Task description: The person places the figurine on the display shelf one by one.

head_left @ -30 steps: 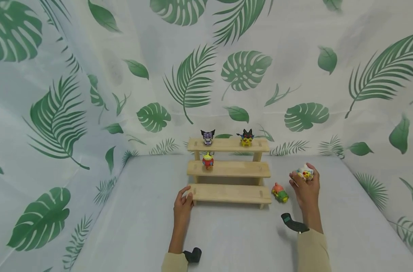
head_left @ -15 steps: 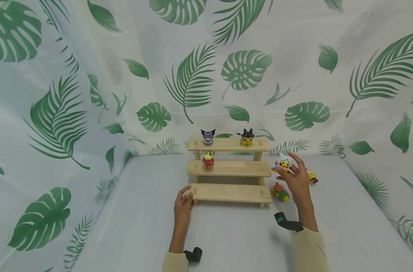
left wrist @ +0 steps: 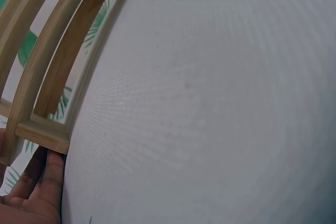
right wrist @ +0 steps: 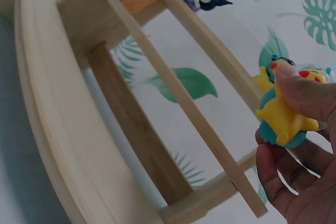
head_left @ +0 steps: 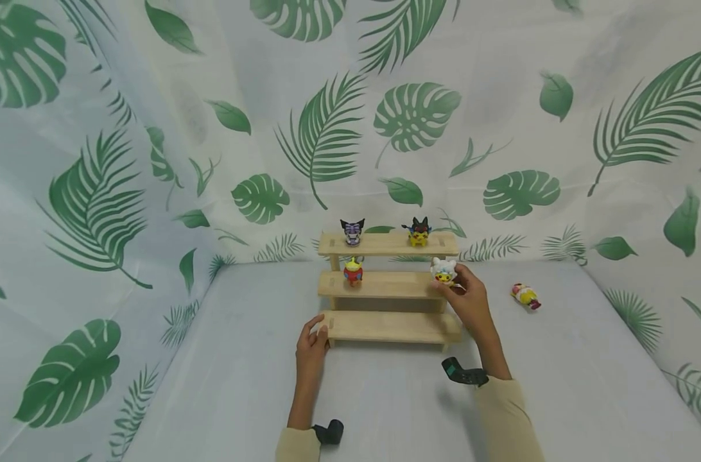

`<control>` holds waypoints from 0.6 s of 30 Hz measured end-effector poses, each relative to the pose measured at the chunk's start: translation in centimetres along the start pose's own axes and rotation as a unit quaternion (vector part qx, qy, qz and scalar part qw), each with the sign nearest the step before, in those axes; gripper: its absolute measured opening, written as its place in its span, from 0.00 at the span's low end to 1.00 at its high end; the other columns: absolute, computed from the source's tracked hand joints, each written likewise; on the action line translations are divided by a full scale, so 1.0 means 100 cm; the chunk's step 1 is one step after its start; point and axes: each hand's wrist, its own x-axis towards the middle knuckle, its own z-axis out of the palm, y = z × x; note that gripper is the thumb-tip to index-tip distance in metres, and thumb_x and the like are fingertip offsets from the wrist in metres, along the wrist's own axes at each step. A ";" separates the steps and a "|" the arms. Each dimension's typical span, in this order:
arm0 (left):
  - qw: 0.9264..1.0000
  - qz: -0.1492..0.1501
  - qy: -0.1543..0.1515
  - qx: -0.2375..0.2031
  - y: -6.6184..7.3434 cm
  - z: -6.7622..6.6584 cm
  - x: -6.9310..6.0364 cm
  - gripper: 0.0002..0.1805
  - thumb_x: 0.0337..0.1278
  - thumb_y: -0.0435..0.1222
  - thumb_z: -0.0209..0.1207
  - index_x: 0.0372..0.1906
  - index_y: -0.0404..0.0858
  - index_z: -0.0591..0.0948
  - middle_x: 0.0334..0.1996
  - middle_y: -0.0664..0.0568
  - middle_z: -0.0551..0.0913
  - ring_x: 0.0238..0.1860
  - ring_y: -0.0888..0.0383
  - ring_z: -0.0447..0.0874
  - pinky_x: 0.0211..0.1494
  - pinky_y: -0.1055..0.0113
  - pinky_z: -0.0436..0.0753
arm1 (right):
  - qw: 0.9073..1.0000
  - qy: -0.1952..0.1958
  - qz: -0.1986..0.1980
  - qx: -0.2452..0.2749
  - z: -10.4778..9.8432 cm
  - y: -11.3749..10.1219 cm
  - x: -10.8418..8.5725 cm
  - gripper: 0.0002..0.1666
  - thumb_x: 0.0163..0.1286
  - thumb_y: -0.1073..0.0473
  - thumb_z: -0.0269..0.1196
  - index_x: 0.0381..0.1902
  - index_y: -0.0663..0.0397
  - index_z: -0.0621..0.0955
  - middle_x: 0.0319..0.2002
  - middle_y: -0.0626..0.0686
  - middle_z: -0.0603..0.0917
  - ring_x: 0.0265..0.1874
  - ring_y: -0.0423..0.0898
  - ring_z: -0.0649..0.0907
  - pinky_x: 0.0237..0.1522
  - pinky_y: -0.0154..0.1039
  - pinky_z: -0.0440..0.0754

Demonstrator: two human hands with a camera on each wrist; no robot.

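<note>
My right hand (head_left: 470, 301) pinches a small yellow toy figurine (head_left: 443, 272) with a white hood at the right end of the middle step of a three-tier wooden display stand (head_left: 385, 326). In the right wrist view, the thumb and fingers hold the yellow body of the figurine (right wrist: 286, 119) over a turquoise part; whether it touches the step is unclear. My left hand (head_left: 312, 340) grips the left end of the lowest step. The left wrist view shows those fingers (left wrist: 51, 179) against the stand's end.
On the top step stand a purple-and-black figurine (head_left: 353, 232) and a black-eared yellow figurine (head_left: 418, 232). A red figurine with a yellow top (head_left: 353, 272) occupies the middle step's left. Another yellow figurine (head_left: 526, 296) lies on the white-covered table (head_left: 241, 385) at right. Leaf-patterned cloth (head_left: 477, 58) surrounds it.
My right hand has carried the white-hooded figurine leftward from the table's right side to the middle step. A pink-and-green figurine is now hidden behind that hand. The left hand has stayed put.
</note>
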 end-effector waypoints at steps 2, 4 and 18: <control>1.000 -0.001 0.000 0.003 0.001 0.000 -0.001 0.18 0.71 0.40 0.54 0.62 0.45 0.76 0.43 0.42 0.86 0.37 0.65 0.78 0.40 0.74 0.79 | 1.000 -0.002 -0.001 -0.015 0.004 0.002 0.002 0.29 0.61 0.62 0.70 0.59 0.65 0.74 0.46 0.52 0.77 0.39 0.29 0.76 0.40 0.18 0.75; 1.000 0.000 0.000 0.007 0.002 0.000 -0.002 0.18 0.71 0.40 0.54 0.62 0.45 0.76 0.41 0.42 0.86 0.35 0.65 0.77 0.38 0.74 0.78 | 1.000 -0.003 -0.002 -0.023 0.007 0.004 0.004 0.31 0.60 0.63 0.71 0.59 0.65 0.74 0.50 0.56 0.76 0.41 0.30 0.76 0.41 0.18 0.75; 1.000 -0.002 -0.010 -0.001 0.016 -0.001 -0.006 0.19 0.71 0.36 0.54 0.63 0.39 0.75 0.44 0.38 0.85 0.41 0.58 0.81 0.43 0.68 0.81 | 0.999 -0.009 -0.030 -0.032 0.028 0.006 0.009 0.30 0.57 0.67 0.72 0.57 0.68 0.76 0.52 0.68 0.82 0.48 0.51 0.83 0.47 0.26 0.79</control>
